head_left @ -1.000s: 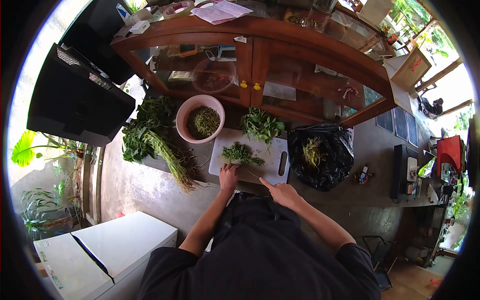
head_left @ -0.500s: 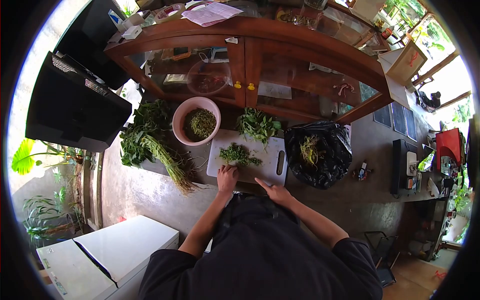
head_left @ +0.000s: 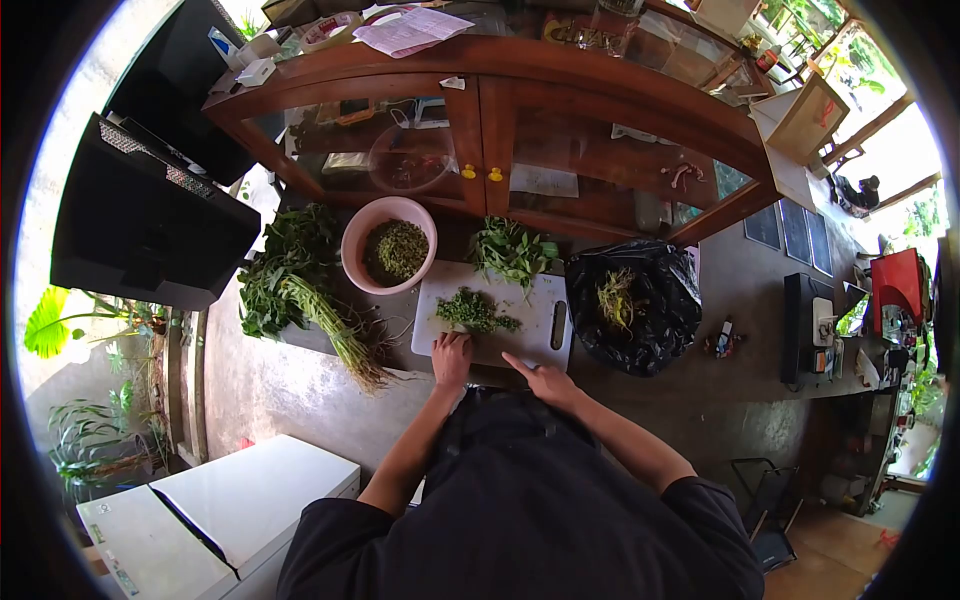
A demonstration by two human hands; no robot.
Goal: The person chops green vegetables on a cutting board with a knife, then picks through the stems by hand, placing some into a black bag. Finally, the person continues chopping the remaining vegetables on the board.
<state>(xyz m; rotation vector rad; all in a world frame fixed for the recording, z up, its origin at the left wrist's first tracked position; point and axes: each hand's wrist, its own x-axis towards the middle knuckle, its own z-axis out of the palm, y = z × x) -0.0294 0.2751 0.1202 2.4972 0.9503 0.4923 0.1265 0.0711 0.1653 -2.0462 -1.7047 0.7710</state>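
A white cutting board (head_left: pixel 430 325) lies before me with a pile of chopped greens (head_left: pixel 476 311) on it. My left hand (head_left: pixel 452 357) is at the board's near edge, just below the pile, its fingers curled together; whatever is under them is hidden. My right hand (head_left: pixel 545 380) is closed at the near edge with its index finger stretched along a knife, whose handle is mostly covered and whose blade is hard to make out. Leafy sprigs (head_left: pixel 512 252) rest at the board's far edge. A pink bowl (head_left: pixel 351 262) of chopped greens stands beyond its left corner.
A black plastic bag (head_left: pixel 645 352) with plant scraps sits right of the board. Bunches of rooted greens (head_left: pixel 325 315) lie left. Behind stands a wooden cabinet (head_left: pixel 490 110) with glass doors. A white refrigerator (head_left: pixel 250 500) is at the lower left, a small keychain-like item (head_left: pixel 722 341) at right.
The whole view has shifted slightly. Both hands remain at the board's near edge, with little visible change in their pose or in the pile.
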